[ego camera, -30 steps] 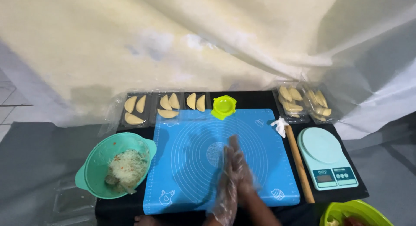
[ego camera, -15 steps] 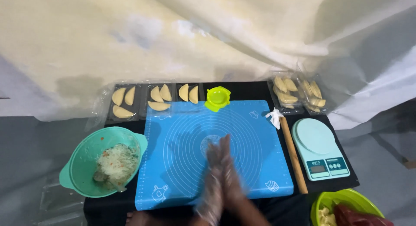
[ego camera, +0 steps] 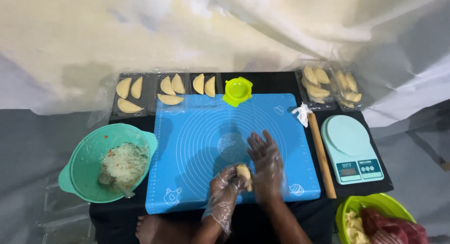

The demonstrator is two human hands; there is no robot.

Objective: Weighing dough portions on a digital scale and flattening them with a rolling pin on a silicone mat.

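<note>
My fingers [ego camera: 240,174] on the left hand [ego camera: 224,188] curl around a small lump of pale dough [ego camera: 244,174], which sits right at their tips, pressed against the palm side of my right hand [ego camera: 266,163]. The right fingers [ego camera: 262,143] are spread flat and wide, pointing away from me, and hold nothing by themselves; they only lean on the dough from its right. Both hands wear thin clear plastic gloves and hover low over the blue silicone mat [ego camera: 197,131], near its front edge.

The dough is mostly covered by my left fingers, so I cannot tell its full shape or whether it touches the mat. My forearms are cut off by the bottom edge.

Beyond my fingertips, at the far edge of the mat, stands a lime-green dumpling press [ego camera: 237,91]. Left of it, further back, black trays carry folded half-moon pastries [ego camera: 170,90]; more of them lie in clear trays [ego camera: 328,87] far off to the right. Well to the left of my left fingers is a teal bowl [ego camera: 79,164] of shredded filling. To the right of my right fingers a wooden rolling pin [ego camera: 321,155] lies along the mat's edge, with a pale green kitchen scale [ego camera: 349,143] just beyond it. A lime-green bowl [ego camera: 365,209] at the near right corner is cut off by the frame.
</note>
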